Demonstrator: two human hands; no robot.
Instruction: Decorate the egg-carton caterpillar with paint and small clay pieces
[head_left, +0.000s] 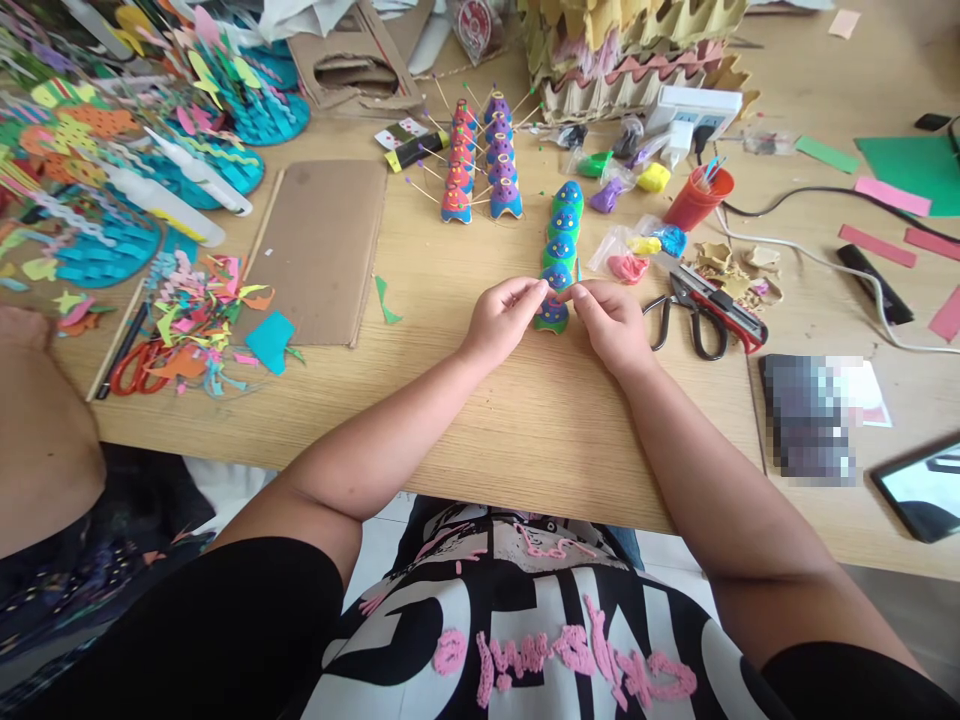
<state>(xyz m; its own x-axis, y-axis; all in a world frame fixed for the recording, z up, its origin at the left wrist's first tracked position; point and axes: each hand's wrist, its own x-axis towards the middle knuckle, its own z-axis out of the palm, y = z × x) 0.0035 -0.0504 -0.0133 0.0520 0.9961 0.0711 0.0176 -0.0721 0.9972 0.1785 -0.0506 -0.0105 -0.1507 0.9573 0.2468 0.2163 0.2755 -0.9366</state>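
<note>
A row of green cups with blue domed tops and small faces, a caterpillar strip (562, 247), lies on the wooden table in front of me. My left hand (507, 318) is at the near end of the strip, thumb and forefinger pinched together. Close beside it, my right hand (611, 325) is also closed in a pinch at the strip's right side. Whatever lies between the fingertips is too small to make out. Beyond stand two finished-looking strips, one red and blue (459, 160), one purple and blue (501, 160), with pins sticking out.
Right of my hands lie black scissors (706, 335), a red cutter (727, 308), clay bags and a red cup (697, 200). Cardboard (322, 250), paper scraps (202, 320) and glue bottles lie left, near another person's arm (45, 430). Egg trays (630, 85) stand behind.
</note>
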